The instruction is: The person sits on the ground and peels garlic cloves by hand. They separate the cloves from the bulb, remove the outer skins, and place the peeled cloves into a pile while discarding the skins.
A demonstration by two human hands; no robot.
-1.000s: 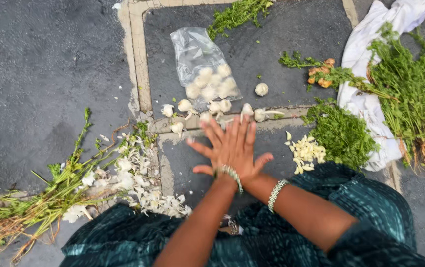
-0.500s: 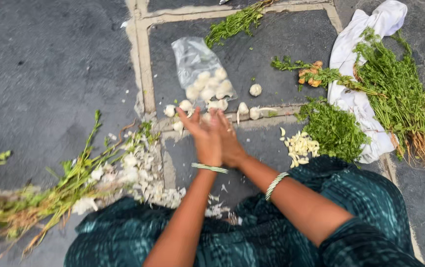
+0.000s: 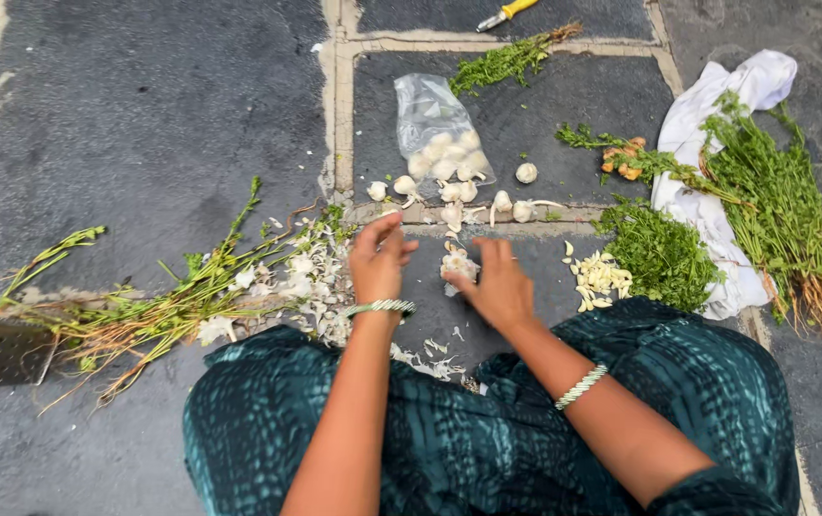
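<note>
I sit on dark stone paving with a teal patterned skirt (image 3: 487, 430) over my lap. A broken garlic bulb (image 3: 457, 264) lies on the paving just in front of me. My right hand (image 3: 502, 287) reaches over it, fingertips closed on the bulb's side. To the left of the bulb my left hand (image 3: 378, 260) hovers with its fingers loosely bent and apart; I see nothing in it. Both wrists wear green-and-white bangles. Garlic skins (image 3: 311, 282) are scattered to the left of my left hand.
A clear plastic bag of garlic (image 3: 438, 143) lies ahead with loose bulbs (image 3: 526, 174) beside it. To the right are peeled cloves (image 3: 598, 277), chopped greens (image 3: 661, 250), a white cloth (image 3: 717, 225) and rooted herbs (image 3: 782, 215). Stalks (image 3: 167, 306) lie at the left, a yellow-handled tool (image 3: 507, 13) far ahead.
My two hands, stacked and pressing down together on the garlic, have come apart. The left has lifted aside to the left; the right now holds the broken bulb.
</note>
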